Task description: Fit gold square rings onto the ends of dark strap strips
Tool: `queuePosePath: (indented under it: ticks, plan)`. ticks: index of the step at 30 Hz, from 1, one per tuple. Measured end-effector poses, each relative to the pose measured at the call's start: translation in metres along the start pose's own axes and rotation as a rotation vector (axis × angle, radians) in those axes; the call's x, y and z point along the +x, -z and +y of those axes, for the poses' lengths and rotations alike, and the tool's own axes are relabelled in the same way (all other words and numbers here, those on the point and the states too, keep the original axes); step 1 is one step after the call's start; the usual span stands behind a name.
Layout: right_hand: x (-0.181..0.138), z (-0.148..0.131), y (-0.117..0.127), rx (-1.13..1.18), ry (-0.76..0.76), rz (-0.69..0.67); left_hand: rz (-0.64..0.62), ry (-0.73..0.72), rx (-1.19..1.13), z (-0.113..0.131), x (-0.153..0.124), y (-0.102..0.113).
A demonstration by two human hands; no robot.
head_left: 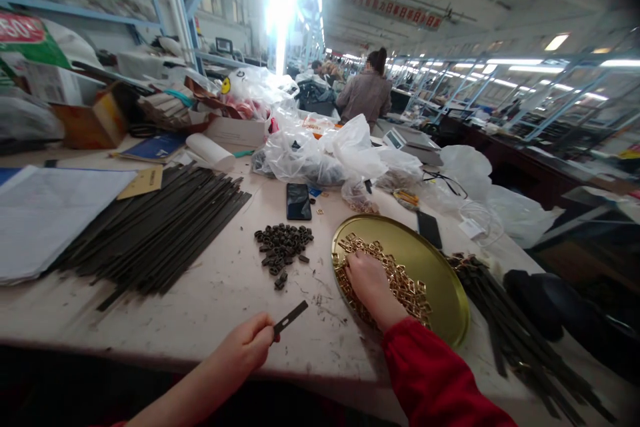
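My left hand [254,340], near the table's front edge, is closed around a dark strap [293,315]. A short end with an oval slot sticks out past the fingers; the rest is hidden. Over the round gold tray [447,290], my right hand [369,278] reaches into a heap of small gold buckles [407,288]. Its fingers are bent together with the tips down among the buckles, and what they pinch is hidden. Between the hands and farther back lies a pile of small dark strap loops [284,247].
Many dark straps [170,233] lie stacked at left beside white paper sheets [60,213]. Another bundle of straps [520,327] lies right of the tray. Behind are a phone [299,201], plastic bags [320,153] and a scale [410,141]. A person [365,95] is farther off.
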State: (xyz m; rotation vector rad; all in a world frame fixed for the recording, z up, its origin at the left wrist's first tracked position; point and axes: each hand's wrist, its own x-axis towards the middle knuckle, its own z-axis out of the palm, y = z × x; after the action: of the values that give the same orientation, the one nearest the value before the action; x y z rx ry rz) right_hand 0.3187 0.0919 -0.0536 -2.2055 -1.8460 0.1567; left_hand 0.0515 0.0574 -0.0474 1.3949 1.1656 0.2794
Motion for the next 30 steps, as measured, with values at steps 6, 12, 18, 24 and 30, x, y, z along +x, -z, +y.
queuePosePath:
  ticks: [6, 12, 18, 24, 30]
  plan:
    - [-0.003, -0.004, 0.005, 0.062, -0.01, 0.026, -0.101, 0.037, -0.09, 0.002, -0.02, 0.002]
    - [-0.051, -0.054, 0.026, 0.469, 0.082, -0.127, 0.105, -0.201, 0.013, 0.018, -0.034, 0.014]
    - [-0.105, -0.118, 0.01, 1.494, -0.08, -0.507, 0.134, -0.247, -0.028, 0.027, -0.041, 0.017]
    - [-0.109, -0.133, 0.004, 1.579, -0.158, -0.473, 0.175, -0.25, 0.002, 0.02, -0.048, 0.019]
    - [-0.108, -0.128, -0.002, 1.492, -0.168, -0.55, 0.185, -0.202, 0.08, 0.024, -0.042, 0.022]
